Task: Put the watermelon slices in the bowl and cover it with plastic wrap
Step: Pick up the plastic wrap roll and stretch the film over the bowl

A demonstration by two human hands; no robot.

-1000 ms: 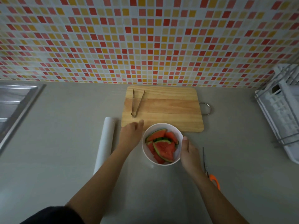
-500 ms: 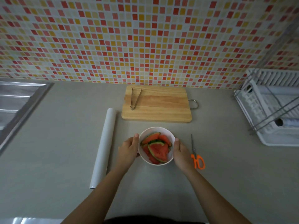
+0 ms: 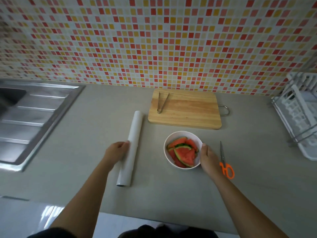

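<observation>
Watermelon slices (image 3: 183, 152) all in bowl (image 3: 181, 133); covering step opens. My right hand (image 3: 208, 158) cups the bowl's side. My left hand (image 3: 118, 150) touches the plastic wrap roll (image 3: 133, 134), fingers curled; full grip unclear. Next, probably: lift the roll and free a sheet.

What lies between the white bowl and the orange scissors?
The person's right hand, holding the bowl by its side, with the scissors just beyond; head view.

Tongs (image 3: 161, 103) lie on a wooden board (image 3: 188, 115). Scissors (image 3: 223, 158) lie on the counter (image 3: 89, 152), between sink (image 3: 34, 117) and rack (image 3: 298, 115).
</observation>
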